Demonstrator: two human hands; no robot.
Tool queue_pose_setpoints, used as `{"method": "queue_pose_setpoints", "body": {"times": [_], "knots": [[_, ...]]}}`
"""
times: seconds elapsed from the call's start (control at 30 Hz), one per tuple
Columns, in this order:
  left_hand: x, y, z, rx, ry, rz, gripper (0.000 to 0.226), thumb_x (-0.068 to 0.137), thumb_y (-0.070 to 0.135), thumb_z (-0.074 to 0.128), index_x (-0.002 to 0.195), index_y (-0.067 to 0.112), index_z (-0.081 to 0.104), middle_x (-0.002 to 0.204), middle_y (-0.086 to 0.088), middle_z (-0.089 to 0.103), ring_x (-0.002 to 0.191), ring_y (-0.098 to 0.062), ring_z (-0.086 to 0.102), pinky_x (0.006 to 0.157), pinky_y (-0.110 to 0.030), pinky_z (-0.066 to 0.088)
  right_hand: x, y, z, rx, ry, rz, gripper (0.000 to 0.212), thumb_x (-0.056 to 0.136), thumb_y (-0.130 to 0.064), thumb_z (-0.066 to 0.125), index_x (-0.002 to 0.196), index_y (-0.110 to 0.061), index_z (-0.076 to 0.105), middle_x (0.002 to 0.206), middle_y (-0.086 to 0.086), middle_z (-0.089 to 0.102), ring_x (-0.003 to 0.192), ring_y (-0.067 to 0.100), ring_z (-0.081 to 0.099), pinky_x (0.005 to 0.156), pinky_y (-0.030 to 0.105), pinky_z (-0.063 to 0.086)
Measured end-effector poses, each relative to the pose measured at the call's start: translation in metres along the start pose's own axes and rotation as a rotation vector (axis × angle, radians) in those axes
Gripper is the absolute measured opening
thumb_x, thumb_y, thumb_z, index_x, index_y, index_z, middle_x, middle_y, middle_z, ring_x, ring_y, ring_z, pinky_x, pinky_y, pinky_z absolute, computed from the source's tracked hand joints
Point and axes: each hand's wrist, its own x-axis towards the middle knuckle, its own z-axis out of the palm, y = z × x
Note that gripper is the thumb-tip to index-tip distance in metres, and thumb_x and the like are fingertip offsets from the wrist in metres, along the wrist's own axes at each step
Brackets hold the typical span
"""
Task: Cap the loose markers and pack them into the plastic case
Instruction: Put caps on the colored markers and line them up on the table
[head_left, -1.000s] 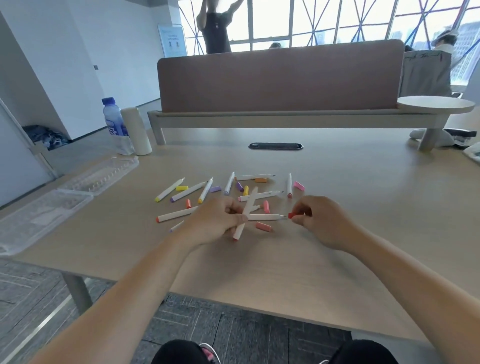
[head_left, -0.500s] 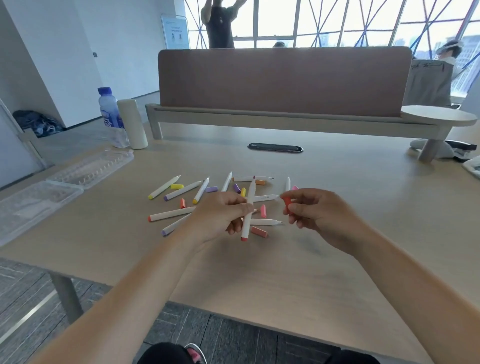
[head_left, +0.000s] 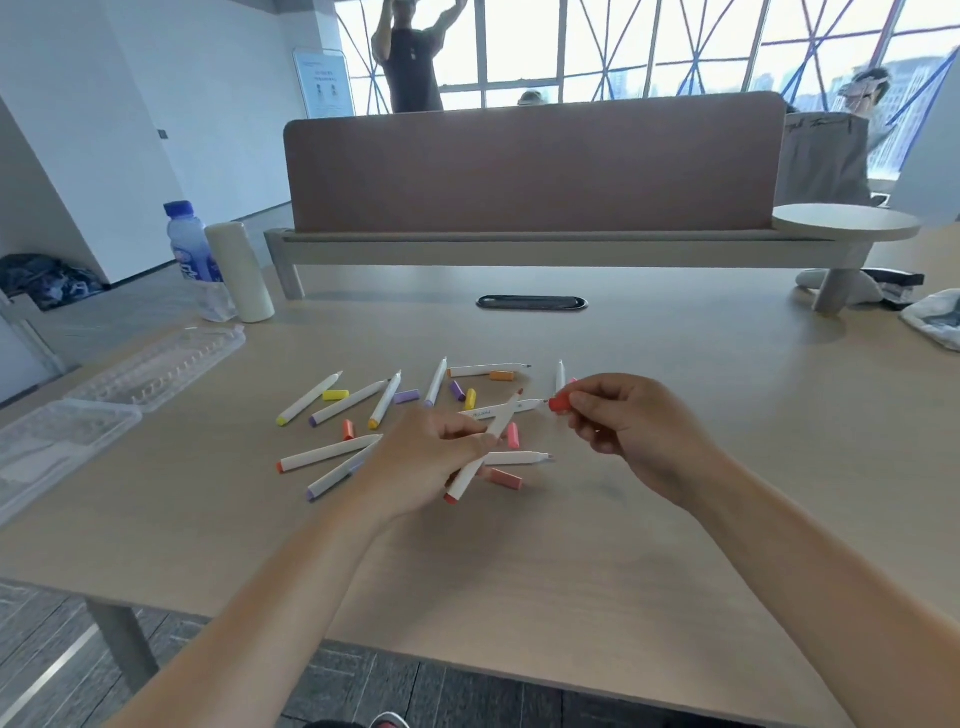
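Observation:
My left hand (head_left: 426, 457) grips a white marker with a red end (head_left: 480, 457), held tilted above the table, its bare tip pointing up and to the right. My right hand (head_left: 631, 431) pinches a red cap (head_left: 560, 404) just right of that tip, a short gap apart. Several uncapped white markers (head_left: 327, 452) and loose caps in yellow, purple, orange and pink (head_left: 506, 478) lie scattered on the table beneath and behind my hands. The clear plastic case (head_left: 156, 366) lies open at the left edge of the table.
A water bottle (head_left: 189, 254) and a white cylinder (head_left: 240, 273) stand at the back left. A brown divider panel (head_left: 535, 166) runs across the rear, with a black cable slot (head_left: 531, 302) before it. A person stands behind the divider.
My left hand has lifted the red-ended marker off the table and tilted its tip up. My right hand has raised the red cap toward that tip.

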Motion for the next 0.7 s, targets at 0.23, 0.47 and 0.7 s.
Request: {"method": "queue_pose_setpoints", "body": {"times": [0.23, 0.47, 0.7], "knots": [[0.0019, -0.0009, 0.0039, 0.099, -0.023, 0.037, 0.026, 0.091, 0.039, 0.064, 0.068, 0.049, 0.071, 0.075, 0.004, 0.066, 0.08, -0.019, 0.062, 0.071, -0.036, 0.045, -0.0001, -0.0037, 0.0053, -0.068, 0.03, -0.014, 0.01, 0.096, -0.007, 0.06, 0.091, -0.006, 0.068, 0.073, 0.008, 0.068, 0.058, 0.015, 0.048, 0.06, 0.028, 0.042], [-0.0001, 0.0026, 0.0048, 0.136, -0.032, 0.025, 0.015, 0.093, 0.037, 0.063, 0.096, 0.036, 0.077, 0.093, 0.0, 0.071, 0.089, -0.018, 0.062, 0.082, -0.041, 0.05, -0.0016, -0.0068, 0.0065, -0.081, 0.037, -0.027, 0.012, 0.096, -0.007, 0.061, 0.091, -0.005, 0.072, 0.072, 0.007, 0.066, 0.058, 0.015, 0.046, 0.06, 0.028, 0.041], [0.003, -0.0019, 0.0084, 0.148, -0.058, 0.014, 0.019, 0.093, 0.041, 0.061, 0.101, 0.035, 0.077, 0.089, 0.008, 0.072, 0.088, -0.014, 0.062, 0.084, -0.042, 0.051, -0.0042, -0.0063, 0.0104, -0.154, -0.016, -0.056, 0.015, 0.095, -0.005, 0.061, 0.093, -0.008, 0.075, 0.068, 0.006, 0.063, 0.055, 0.013, 0.045, 0.053, 0.02, 0.038]]}}
